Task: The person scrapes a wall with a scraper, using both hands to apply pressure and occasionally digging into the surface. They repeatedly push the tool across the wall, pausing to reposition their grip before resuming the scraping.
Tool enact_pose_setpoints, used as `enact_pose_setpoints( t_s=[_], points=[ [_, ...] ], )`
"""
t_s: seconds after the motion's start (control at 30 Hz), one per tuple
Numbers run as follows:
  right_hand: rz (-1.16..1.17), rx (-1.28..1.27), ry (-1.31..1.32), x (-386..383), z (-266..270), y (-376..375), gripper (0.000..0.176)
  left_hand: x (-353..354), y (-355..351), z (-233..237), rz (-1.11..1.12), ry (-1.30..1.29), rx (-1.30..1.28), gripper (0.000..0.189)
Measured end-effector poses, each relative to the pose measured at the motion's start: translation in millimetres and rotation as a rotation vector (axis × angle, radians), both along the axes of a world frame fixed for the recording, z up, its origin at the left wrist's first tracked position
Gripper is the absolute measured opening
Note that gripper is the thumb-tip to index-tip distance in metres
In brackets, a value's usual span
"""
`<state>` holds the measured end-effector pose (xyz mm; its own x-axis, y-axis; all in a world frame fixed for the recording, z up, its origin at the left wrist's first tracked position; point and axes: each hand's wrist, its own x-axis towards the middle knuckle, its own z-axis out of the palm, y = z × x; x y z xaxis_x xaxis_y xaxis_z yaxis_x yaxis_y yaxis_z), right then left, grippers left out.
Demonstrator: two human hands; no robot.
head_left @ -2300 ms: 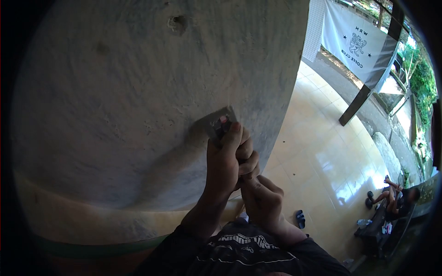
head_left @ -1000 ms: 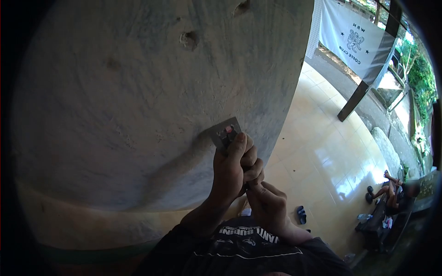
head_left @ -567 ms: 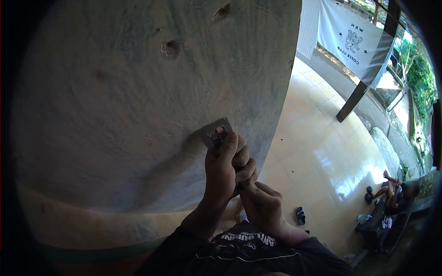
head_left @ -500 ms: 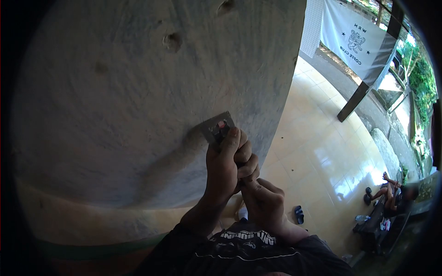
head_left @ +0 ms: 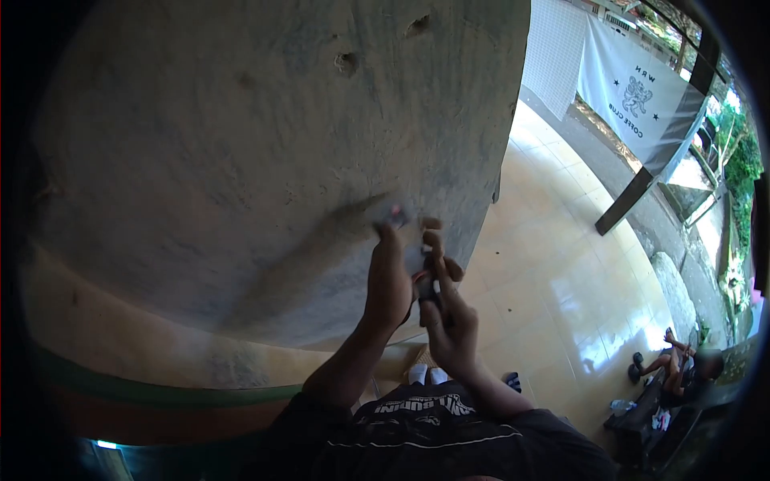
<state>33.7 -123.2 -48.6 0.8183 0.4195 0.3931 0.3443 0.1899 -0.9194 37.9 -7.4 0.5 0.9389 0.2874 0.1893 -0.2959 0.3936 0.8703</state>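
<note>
My left hand (head_left: pixel 389 280) is raised in front of the grey wall (head_left: pixel 200 160), its thumb against a small flat plate (head_left: pixel 395 215) with a reddish mark. The plate is blurred by motion. Close on the right is my right hand (head_left: pixel 455 325), its thumb and fingers closed around a dark piece with a red edge (head_left: pixel 423 284). Whether that piece joins the plate cannot be told. Some fingertips between the hands are smeared and overlap.
Pits (head_left: pixel 346 64) mark the wall's upper part. Pale floor tiles (head_left: pixel 553 264) lie to the right, below a white banner (head_left: pixel 638 100) and a dark post (head_left: pixel 626 200). At the lower right a person (head_left: pixel 678 365) sits by a dark bench (head_left: pixel 642 417).
My hands have shifted, and the fingers around the grip have loosened and spread. A dark piece with red now shows between them. The view has turned slightly, moving the pits and banner rightward.
</note>
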Motion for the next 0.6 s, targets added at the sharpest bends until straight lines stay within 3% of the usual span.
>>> enact_pose_setpoints(
  t_s=[0.03,0.1,0.2,0.27,0.37,0.43,0.6],
  points=[
    [0.059,-0.09,0.054,-4.8,-4.7,-3.9,0.059,-8.3,-1.4,-7.5,0.096,0.043,-0.031,0.072],
    [0.072,-0.085,0.102,-12.0,-24.8,-1.2,0.059,-24.2,1.5,-27.1,0.206,0.093,-0.046,0.083],
    [0.115,-0.114,0.12,-18.1,-38.0,-3.2,0.056,-40.5,-3.3,-44.1,0.293,0.075,-0.059,0.083],
    [0.142,-0.153,0.099,-22.9,-47.8,0.5,0.053,-46.0,-8.4,-56.1,0.345,0.045,-0.066,0.077],
    [0.126,0.031,0.082,-24.0,-59.5,5.6,0.047,-50.8,-14.0,-72.2,0.398,0.069,-0.143,0.061],
    [0.194,-0.097,0.085,-21.8,-58.3,2.2,0.044,-48.7,-15.1,-79.4,0.433,0.059,-0.126,0.059],
    [0.183,-0.04,0.11,-21.2,-60.0,-0.6,0.044,-46.0,-26.7,-68.5,0.472,0.065,-0.205,0.06]
  ],
)
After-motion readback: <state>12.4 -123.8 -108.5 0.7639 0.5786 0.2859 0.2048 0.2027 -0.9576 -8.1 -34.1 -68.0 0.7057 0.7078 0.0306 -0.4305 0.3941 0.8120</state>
